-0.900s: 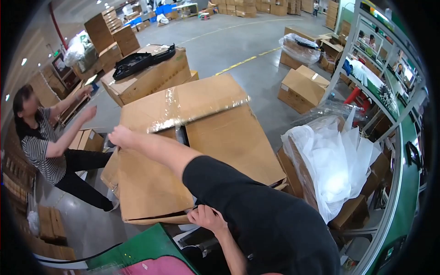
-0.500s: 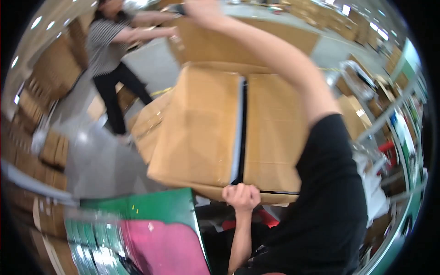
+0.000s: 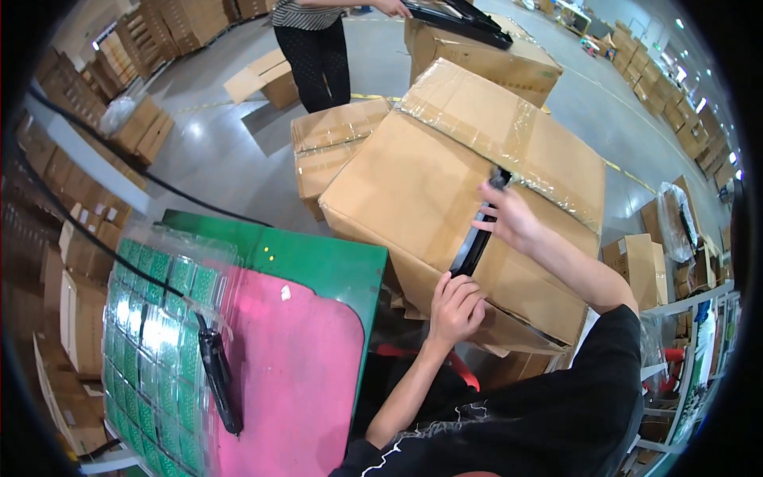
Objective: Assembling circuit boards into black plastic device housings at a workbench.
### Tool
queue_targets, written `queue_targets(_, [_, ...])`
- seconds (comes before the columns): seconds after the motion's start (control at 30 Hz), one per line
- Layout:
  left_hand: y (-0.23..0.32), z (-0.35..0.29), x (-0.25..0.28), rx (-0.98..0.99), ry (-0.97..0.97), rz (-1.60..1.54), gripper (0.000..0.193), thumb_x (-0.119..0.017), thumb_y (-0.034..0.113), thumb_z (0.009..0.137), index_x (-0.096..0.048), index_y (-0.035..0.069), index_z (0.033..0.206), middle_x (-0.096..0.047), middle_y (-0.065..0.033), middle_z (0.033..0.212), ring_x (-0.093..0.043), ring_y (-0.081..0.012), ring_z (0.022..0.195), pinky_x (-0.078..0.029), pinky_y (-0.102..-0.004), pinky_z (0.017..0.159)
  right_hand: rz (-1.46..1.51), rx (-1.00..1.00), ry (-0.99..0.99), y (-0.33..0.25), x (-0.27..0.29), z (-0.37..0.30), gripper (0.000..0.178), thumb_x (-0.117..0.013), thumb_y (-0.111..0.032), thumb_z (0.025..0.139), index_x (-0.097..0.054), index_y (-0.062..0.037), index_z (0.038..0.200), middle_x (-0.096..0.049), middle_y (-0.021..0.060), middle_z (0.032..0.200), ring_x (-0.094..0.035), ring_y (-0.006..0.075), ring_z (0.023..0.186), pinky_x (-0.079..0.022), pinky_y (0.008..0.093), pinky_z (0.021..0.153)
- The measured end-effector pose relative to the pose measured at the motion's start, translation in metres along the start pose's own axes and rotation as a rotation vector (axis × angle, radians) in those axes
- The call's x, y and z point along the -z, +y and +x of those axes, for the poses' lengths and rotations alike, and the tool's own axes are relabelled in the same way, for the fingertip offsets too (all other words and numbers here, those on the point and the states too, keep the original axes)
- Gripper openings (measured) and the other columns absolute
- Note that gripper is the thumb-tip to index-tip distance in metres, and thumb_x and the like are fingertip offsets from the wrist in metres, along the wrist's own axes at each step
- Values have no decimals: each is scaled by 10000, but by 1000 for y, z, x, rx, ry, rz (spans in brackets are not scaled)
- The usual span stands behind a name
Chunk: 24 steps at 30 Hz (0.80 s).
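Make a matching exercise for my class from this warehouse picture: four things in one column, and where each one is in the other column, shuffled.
Things:
1. left hand
2. right hand
3. pink mat
4. black tray

Places:
A. on the green table
B. on top of the far carton, near the other person
C. at the lower end of the slit in the big carton
D. at the upper end of that slit, by the clear tape

Pairs: 1-C, 2-D, 3-A, 4-B

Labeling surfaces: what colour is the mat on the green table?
Pink mat, lying on the green table; clearest in the head view, lower left.
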<state>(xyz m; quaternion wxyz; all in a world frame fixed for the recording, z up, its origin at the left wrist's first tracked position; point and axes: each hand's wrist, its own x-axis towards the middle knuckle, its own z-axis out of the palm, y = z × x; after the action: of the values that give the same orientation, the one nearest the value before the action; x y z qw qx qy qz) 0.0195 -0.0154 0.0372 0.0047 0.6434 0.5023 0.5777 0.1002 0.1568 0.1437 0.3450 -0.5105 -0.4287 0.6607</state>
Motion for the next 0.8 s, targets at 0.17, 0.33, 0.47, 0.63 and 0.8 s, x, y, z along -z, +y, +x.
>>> queue_targets(0.17, [15,-21,8,49,68,-72,236,-636,30,783,-703,60,1008,-665,-108,1178,-586,-323,1216,-423,-486,1051,347,156,-79,-5,18,21,187,-581,-278,1006,-508,-122,1077,-522,-2,888,-535,154,775,-444,300,661])
queue_targets(0.33, [16,-23,20,78,27,-74,294,-592,-21,775,-698,43,1042,-636,-129,1282,-559,-348,1263,-441,-481,1040,314,644,-294,-48,-39,3,292,-492,-294,1053,-506,-76,1246,-577,107,1278,-612,219,1119,-515,381,914])
queue_targets(0.47, [17,-24,21,56,15,-70,340,-585,-31,760,-689,36,1076,-619,-132,1311,-544,-344,1281,-434,-479,1050,-208,1340,-383,-91,-103,16,311,-568,-164,994,-477,-27,1258,-562,162,1286,-585,294,1198,-461,396,1009])
queue_targets(0.63, [22,-23,21,63,-34,-59,364,-589,-37,745,-684,30,1090,-607,-137,1328,-514,-344,1315,-423,-482,1059,-1039,1624,-366,-55,-195,86,537,-601,-331,954,-450,-96,1414,-243,236,1592,-250,395,1473,-282,480,1173])
queue_targets(0.8, [30,-19,23,65,-64,-43,347,-597,-50,765,-686,23,1092,-618,-138,1316,-524,-360,1301,-420,-474,1055,-1145,1439,-513,-17,-221,112,534,-603,-354,940,-479,-104,1395,-346,193,1545,-308,367,1446,-310,505,1148])
